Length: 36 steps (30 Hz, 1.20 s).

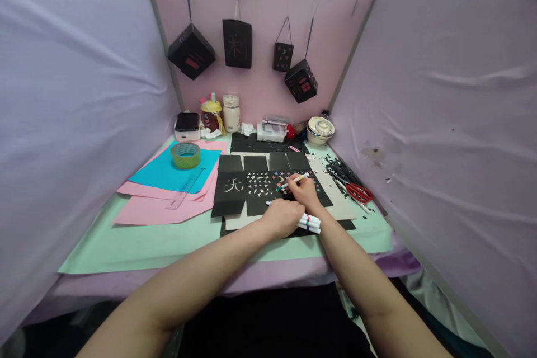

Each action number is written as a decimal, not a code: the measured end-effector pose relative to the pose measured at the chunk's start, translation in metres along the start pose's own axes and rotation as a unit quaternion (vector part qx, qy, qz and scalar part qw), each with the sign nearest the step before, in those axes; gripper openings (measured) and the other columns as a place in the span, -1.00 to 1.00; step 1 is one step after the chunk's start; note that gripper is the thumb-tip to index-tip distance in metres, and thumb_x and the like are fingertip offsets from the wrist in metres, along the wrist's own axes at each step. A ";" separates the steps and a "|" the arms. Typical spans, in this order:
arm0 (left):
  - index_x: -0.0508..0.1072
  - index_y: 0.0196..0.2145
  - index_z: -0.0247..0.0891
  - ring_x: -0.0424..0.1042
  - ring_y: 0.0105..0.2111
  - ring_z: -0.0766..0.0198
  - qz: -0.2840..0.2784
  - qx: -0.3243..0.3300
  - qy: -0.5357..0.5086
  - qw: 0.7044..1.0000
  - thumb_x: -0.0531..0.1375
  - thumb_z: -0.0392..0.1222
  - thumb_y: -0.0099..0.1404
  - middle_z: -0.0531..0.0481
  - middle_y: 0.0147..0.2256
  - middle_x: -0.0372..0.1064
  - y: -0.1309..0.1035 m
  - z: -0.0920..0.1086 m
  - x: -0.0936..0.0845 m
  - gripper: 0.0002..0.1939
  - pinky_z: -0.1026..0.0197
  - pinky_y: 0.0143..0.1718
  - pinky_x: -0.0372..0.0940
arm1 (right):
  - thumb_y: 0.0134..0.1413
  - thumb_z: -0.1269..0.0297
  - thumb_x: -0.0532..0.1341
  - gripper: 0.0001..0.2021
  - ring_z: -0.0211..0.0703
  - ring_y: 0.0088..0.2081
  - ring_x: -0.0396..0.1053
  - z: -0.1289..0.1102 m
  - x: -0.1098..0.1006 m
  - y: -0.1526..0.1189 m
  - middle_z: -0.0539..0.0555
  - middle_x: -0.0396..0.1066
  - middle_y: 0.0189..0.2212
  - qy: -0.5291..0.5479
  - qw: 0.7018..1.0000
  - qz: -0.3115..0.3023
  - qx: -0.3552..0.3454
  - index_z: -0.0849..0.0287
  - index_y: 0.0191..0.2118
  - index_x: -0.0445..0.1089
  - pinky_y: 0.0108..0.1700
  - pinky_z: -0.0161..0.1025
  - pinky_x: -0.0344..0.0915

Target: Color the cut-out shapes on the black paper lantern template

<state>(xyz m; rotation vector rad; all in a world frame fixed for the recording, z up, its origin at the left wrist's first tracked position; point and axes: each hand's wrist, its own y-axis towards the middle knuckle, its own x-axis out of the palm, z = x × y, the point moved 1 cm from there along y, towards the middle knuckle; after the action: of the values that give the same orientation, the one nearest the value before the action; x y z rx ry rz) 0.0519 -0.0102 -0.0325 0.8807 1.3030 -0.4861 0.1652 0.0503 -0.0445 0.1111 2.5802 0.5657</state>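
Observation:
A black card [255, 206] with cut flaps lies flat on the table, bearing a cut-out character, rows of small light triangles, and a moon with coloured shapes. My right hand [305, 192] is closed around a white marker [298, 178], its tip down by the coloured shapes. Resting near the card's front edge, my left hand [283, 218] is closed on several white markers [309, 222] with coloured bands, whose ends stick out to the right. The palm side of my left hand is hidden.
Left are pink sheets [155, 210], a blue sheet [157, 172], a tape roll [185, 155] and a clear ruler [187, 187]. Right, red-handled scissors [359, 192] lie among black scraps. A bottle [231, 113], plastic box [272, 130] and bowl [320, 131] stand behind; black paper boxes [237, 43] hang above.

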 end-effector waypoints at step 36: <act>0.34 -0.37 -0.32 0.39 -0.41 0.17 -0.009 -0.001 -0.006 1.000 0.05 -0.25 0.19 -0.08 -0.40 0.37 0.000 0.000 -0.001 -0.88 0.17 -0.41 0.26 | -0.05 0.21 0.05 -0.79 -0.27 -0.59 0.27 0.002 0.001 0.001 -0.03 0.36 -0.65 -0.002 1.000 0.022 0.019 0.17 -0.54 0.32 -0.52 -0.36 0.16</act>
<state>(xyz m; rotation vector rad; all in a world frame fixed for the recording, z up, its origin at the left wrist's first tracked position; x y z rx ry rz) 0.0520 -0.0103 -0.0313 0.8638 1.3013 -0.5020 0.1659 0.0521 -0.0464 0.1828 2.5910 0.5329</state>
